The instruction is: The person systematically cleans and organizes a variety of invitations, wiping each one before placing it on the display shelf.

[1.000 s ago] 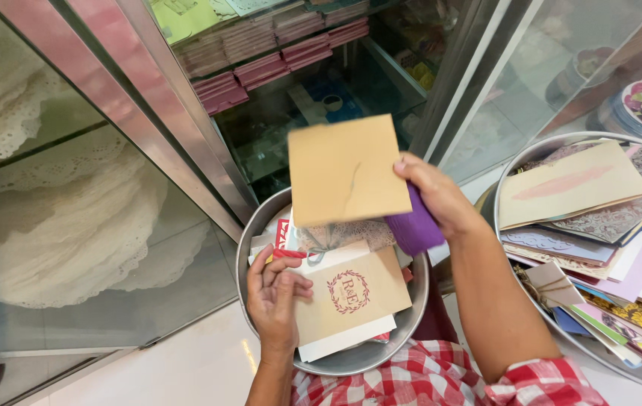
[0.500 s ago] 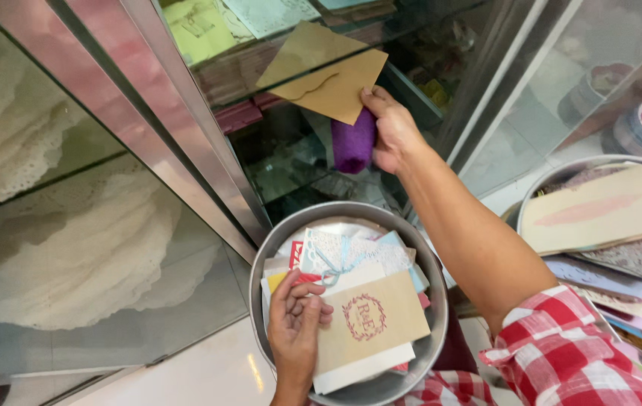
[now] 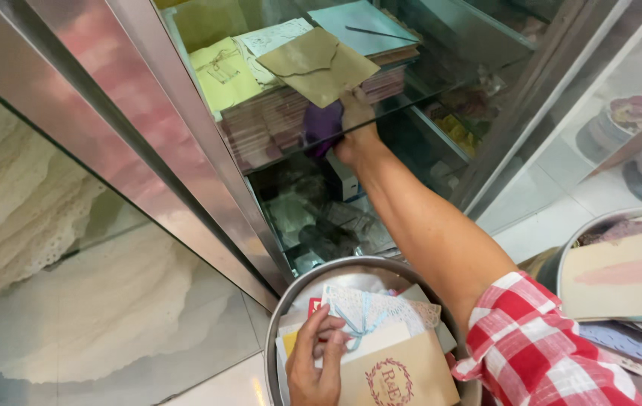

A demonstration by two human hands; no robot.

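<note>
**Brown envelope at the glass shelf**

My right arm stretches up and away from me, sleeve of red-and-white check pushed back near the elbow, forearm bare and nearly straight. My right hand (image 3: 352, 124) is at the front edge of the glass shelf (image 3: 411, 94) inside the display case, knuckles toward me, fingers closed around a purple cloth (image 3: 322, 124) bunched against the palm and pinching the near corner of a brown envelope (image 3: 319, 64). The envelope is plain kraft brown, flap side up with a curved flap edge, lying tilted over the stacks of cards (image 3: 268, 124) along the shelf's front edge. Just beside it, toward the left end of the shelf, lie a yellow card (image 3: 223, 71) with a line drawing and a white card (image 3: 272, 37); a pale blue sheet (image 3: 362, 22) sits toward the back right.

My left hand (image 3: 317, 361) is low, near my body, inside a round metal tray (image 3: 291, 293). Its fingers are curled, resting on a white lace-patterned card tied with a blue ribbon (image 3: 362, 319); whether they grip it I cannot tell. A tan card (image 3: 400, 376) with a wreath emblem lies at the tray's near edge, touching the lace one. A second tray (image 3: 573, 240) of cards sits at the right.
</note>
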